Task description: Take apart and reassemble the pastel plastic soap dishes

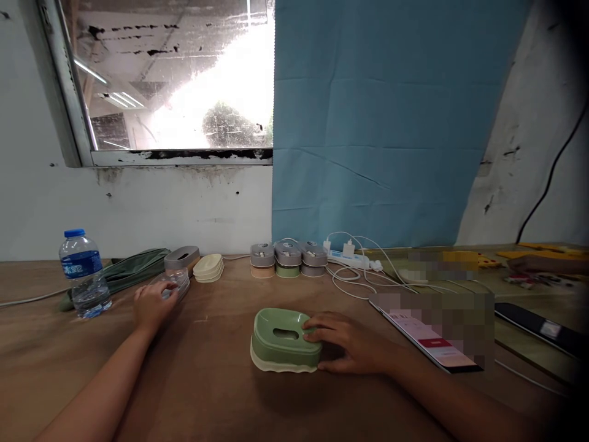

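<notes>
A green soap dish [285, 344] with an oval slot in its top stands on the table in front of me, a cream wavy-edged piece showing beneath it. My right hand [345, 344] grips its right end, fingers on the rim and thumb low at the side. Farther off to the left, my left hand [154, 304] has its fingers curled on a clear plastic tray [180, 283], which seems to be one of a stack. Close by are a grey soap dish [183, 255] and a stack of cream wavy-edged pieces [208, 268].
Three lidded boxes [288, 261] line the back near a power strip [350, 259] with white cables. A water bottle [85, 276] and green cloth [138, 267] are at left. A tablet-like screen [427, 337] and black slab [538, 325] lie right; another person's hand [543, 265] is beyond.
</notes>
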Demonstrator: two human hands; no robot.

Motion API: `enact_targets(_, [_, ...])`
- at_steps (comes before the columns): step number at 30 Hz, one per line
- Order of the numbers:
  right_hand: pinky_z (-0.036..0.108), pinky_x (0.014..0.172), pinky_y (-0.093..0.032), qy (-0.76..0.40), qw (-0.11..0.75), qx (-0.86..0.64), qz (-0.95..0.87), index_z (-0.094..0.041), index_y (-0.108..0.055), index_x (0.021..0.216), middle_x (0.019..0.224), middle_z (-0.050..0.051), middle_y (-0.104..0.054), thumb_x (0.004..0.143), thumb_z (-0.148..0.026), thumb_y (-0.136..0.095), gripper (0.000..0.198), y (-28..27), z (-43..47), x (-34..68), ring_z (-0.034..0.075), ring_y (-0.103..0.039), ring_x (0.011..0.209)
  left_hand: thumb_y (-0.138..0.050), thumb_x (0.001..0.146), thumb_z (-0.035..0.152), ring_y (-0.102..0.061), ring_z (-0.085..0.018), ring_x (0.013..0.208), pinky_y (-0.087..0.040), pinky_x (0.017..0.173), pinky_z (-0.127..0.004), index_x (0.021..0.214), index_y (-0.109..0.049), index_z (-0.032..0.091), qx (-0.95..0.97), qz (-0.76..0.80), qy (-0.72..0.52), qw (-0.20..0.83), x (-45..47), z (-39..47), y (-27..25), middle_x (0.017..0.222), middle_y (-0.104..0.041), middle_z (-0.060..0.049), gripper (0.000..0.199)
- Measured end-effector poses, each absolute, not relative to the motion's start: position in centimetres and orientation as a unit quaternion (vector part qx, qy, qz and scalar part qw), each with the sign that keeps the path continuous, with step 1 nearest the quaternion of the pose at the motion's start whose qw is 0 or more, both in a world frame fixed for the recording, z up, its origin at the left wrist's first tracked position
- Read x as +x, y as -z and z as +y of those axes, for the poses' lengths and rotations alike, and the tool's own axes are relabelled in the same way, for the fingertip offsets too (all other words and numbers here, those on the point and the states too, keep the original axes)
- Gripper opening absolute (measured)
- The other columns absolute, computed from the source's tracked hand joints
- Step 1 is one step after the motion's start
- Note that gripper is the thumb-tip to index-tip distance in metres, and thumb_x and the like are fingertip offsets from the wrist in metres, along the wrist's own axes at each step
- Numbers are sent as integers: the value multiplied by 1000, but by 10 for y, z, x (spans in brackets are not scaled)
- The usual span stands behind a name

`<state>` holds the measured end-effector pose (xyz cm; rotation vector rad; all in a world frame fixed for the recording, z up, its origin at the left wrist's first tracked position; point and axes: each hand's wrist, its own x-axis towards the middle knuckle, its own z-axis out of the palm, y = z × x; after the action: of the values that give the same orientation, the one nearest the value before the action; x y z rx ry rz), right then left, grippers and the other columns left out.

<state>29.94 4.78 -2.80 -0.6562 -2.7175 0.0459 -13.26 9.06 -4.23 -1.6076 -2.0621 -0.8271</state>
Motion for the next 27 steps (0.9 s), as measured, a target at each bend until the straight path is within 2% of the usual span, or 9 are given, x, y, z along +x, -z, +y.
enact_targets(7, [41, 96, -38, 19, 168, -204, -964, -20, -59, 111, 117, 10, -58, 77, -34, -62, 37, 26, 46, 298, 24, -51, 109, -50, 73, 28, -58, -24, 97, -32, 90, -34, 88, -67, 20, -569, -745, 297, 182, -132, 90, 42, 98, -69, -4, 24])
enact_targets(18, [39, 97, -37, -43, 169, -220, -960, -21, -58, 108, 118, 9, -56, 75, -30, -62, 34, 27, 46, 298, 23, -50, 109, -49, 73, 29, -59, -24, 94, -34, 86, -34, 87, -67, 20, -579, -737, 292, 188, -132, 88, 40, 97, -69, -5, 24])
enact_targets(27, [41, 97, -37, -24, 178, -208, -962, -20, -58, 110, 116, 9, -57, 76, -31, -62, 37, 29, 47, 299, 23, -51, 108, -49, 72, 28, -59, -24, 91, -34, 87, -35, 87, -67, 21, -585, -729, 297, 196, -137, 91, 45, 92, -69, -5, 24])
